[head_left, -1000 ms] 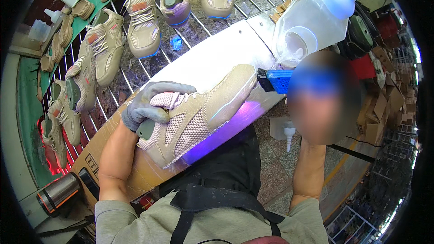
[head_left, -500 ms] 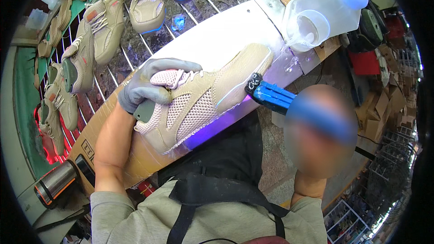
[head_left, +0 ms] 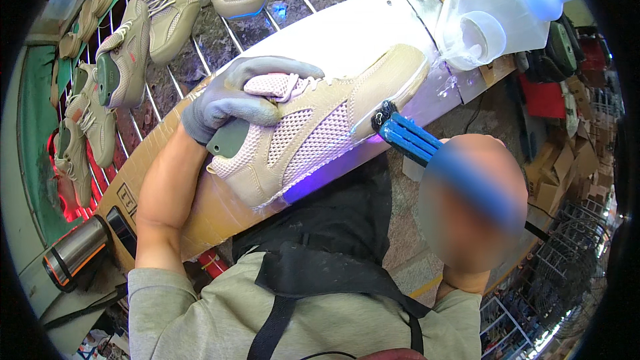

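Left fingers point(head_left: 250, 109) grip the shoe point(head_left: 320, 120) at its opening, likely firmest; mesh point(head_left: 327, 141) beyond them seems soft. Right hand point(head_left: 470, 220) blurred: can't tell.

1 black-framed sign point(head_left: 126, 200) with 2 parallel marks on the brown cardboard point(head_left: 213, 220)

The right hand point(head_left: 475, 205) is mostly blurred out.
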Motion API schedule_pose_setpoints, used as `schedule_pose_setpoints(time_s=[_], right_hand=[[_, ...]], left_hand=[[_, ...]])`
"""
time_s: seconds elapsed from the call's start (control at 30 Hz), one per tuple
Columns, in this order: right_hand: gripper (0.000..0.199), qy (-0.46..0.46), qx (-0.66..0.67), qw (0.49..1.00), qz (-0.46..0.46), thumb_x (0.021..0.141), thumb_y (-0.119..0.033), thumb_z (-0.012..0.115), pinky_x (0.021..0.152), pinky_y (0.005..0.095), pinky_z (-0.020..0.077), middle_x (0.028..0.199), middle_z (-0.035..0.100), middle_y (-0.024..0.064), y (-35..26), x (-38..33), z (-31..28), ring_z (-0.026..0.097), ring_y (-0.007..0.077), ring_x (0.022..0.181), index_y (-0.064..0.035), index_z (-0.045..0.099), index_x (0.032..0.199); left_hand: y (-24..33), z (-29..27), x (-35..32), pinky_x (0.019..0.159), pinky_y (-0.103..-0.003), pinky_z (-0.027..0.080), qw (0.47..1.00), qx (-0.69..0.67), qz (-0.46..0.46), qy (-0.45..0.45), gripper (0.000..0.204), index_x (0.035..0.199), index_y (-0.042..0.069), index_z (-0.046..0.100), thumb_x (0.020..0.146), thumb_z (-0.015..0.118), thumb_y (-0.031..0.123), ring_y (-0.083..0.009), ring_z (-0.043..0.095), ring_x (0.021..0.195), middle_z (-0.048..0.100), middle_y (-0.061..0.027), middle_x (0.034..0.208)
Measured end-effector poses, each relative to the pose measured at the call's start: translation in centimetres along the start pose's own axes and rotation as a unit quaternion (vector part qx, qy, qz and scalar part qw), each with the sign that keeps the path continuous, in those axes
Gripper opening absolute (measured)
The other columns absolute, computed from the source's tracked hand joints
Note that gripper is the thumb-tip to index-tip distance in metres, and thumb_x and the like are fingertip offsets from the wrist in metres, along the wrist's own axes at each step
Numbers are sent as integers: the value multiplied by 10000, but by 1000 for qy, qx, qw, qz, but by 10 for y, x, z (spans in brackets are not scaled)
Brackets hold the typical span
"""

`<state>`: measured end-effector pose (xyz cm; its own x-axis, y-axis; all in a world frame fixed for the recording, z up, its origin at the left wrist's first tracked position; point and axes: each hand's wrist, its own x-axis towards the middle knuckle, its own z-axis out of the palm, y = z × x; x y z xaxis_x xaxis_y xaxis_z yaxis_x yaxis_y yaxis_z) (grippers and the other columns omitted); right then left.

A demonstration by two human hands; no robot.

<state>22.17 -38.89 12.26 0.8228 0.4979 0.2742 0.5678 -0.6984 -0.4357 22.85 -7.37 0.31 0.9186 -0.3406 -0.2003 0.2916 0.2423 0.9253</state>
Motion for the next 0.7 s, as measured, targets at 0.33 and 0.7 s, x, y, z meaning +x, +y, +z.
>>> schedule_pose_setpoints(time_s=[0.33, 0.7], right_hand=[[264, -8, -14, 993, -113, 737, -61, 812, 665, 320, 564, 894, 717, 100, -19, -2, 8, 715, 263, 755, -63, 716, 983], [200, 120, 240, 960, -84, 886, 33, 730, 677, 358, 589, 968, 739, 159, 64, 18, 30, 715, 248, 783, 34, 696, 1082]], left_hand=[[-5, -3, -6, 1114, -347, 420, 999, -10, 45, -27, 713, 1304, -16, 685, 636, 792, 210, -233, 613, 1227, 673, -145, 1297], [-6, 4, -3, 1111, -332, 425, 997, -73, 27, 3, 612, 1354, -32, 624, 788, 735, 173, -207, 611, 1239, 666, -140, 1297]])
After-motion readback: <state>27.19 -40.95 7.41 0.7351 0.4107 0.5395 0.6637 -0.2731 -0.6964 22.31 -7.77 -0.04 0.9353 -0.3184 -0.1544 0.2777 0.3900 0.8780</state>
